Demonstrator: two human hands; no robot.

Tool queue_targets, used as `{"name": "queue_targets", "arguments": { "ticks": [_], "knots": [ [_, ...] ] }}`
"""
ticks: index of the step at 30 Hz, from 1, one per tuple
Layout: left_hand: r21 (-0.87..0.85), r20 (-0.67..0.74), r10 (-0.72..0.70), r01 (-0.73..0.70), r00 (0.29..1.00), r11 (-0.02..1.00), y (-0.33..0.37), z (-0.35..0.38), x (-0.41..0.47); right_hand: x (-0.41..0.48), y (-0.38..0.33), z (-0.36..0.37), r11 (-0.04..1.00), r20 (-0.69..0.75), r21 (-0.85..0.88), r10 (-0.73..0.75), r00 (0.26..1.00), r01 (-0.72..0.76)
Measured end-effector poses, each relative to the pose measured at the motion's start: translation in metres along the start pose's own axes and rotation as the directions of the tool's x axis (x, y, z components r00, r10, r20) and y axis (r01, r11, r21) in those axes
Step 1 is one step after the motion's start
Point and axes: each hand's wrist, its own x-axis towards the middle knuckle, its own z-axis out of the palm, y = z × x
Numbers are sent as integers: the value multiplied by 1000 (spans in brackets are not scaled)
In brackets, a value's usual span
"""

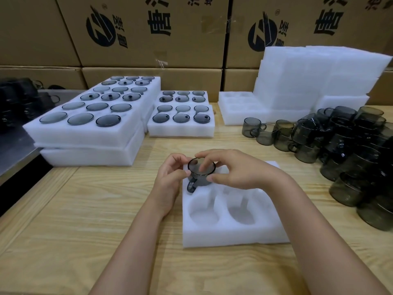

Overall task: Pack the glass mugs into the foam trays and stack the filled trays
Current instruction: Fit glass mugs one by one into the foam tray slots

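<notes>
A smoky grey glass mug point(201, 173) stands upright at the far left pocket of a white foam tray point(234, 237), its handle pointing toward the viewer. How deep it sits in the foam cannot be told. Both hands hold it. The left hand point(172, 177) has its grip pinched on the left side of the rim. The right hand point(231, 169) arches over the top, its grip clamped on the mug with fingers on the far rim and thumb on the near side. The tray's two near pockets point(202, 211) are empty. The right hand hides its far right part.

The tray lies on a pale wooden tabletop point(95, 220). To the far left is a stack of filled trays point(85, 133), the top one holding grey glass pieces in rows of three. Beside it a smaller filled stack point(180, 128) holds the same. To the far right, empty foam trays point(314, 81) are piled high. In front of them, loose grey mugs point(350, 145) crowd together, many stacked on one another. Printed cardboard boxes point(148, 39) form a wall behind.
</notes>
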Motion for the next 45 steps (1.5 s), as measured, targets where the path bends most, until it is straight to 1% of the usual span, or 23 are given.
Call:
{"name": "queue_targets", "arguments": {
  "ticks": [2,3,5,6,8,10,12,13,17,19,20,21,23,24,25,30,32,33,35,38,40,42,45],
  "knots": [
    [-39,-61,-33,30,998,999,4,3,3,2,-5,2,989,-93,151,6,996,8],
    [-17,-119,-27,25,993,1000,6,5,5,7,-6,4,991,-157,136,27,987,-6],
    [182,-220,72,-31,973,983,14,12,13,22,-10,11,998,-228,-13,51,972,-56],
    [295,-208,151,-86,966,952,19,16,17,30,-13,15,992,-211,-102,45,976,-68],
    [483,-48,233,-182,971,856,28,27,21,42,-13,24,969,-119,-230,65,991,-91],
    [679,139,172,-220,975,701,26,36,21,45,-9,32,928,-12,-344,151,988,-146],
    [814,193,78,-204,978,543,16,36,22,44,-5,38,848,45,-501,222,974,-170],
    [832,175,48,-173,983,528,12,34,23,44,-3,40,818,46,-548,239,970,-175],
    [825,121,61,-135,991,549,5,28,24,48,-2,44,806,8,-554,254,967,-207],
    [771,90,112,-141,990,621,3,28,25,49,-2,47,781,-36,-586,241,970,-215],
    [713,50,135,-131,990,689,1,29,25,49,-3,48,769,-67,-599,230,971,-223],
    [600,-20,140,-101,990,794,-1,29,25,49,-4,48,771,-103,-592,217,971,-235],
    [209,-182,60,-21,981,978,-2,26,23,50,-4,51,815,-176,-514,203,963,-266],
    [18,-232,7,-3,973,1000,-4,23,23,51,-4,51,835,-208,-475,199,958,-277],
    [-92,-249,-29,6,968,996,-7,18,22,52,-2,52,844,-230,-453,199,953,-286],
    [-103,-125,-54,42,991,994,-14,10,23,54,2,51,874,-243,-391,205,948,-289],
    [-59,-122,-42,36,992,998,-13,11,24,49,3,40,920,-287,-273,202,936,-282],
    [-10,-122,-29,28,992,1000,-13,10,24,45,6,29,930,-366,-218,202,908,-295],
    [65,-106,-14,21,994,998,-14,9,24,35,19,-2,912,-591,-190,189,784,-363],
    [79,-121,-36,46,992,996,-13,9,22,12,51,-53,796,-812,-168,223,539,-582],
    [49,-143,-55,63,988,997,-14,11,23,-3,74,-75,682,-848,-148,286,447,-716],
    [47,-151,-56,64,987,997,-15,12,24,-13,91,-87,588,-845,-163,331,420,-792],
    [46,-146,-56,64,988,997,-15,12,25,-17,108,-96,457,-785,-257,415,460,-851]
  ]
}}
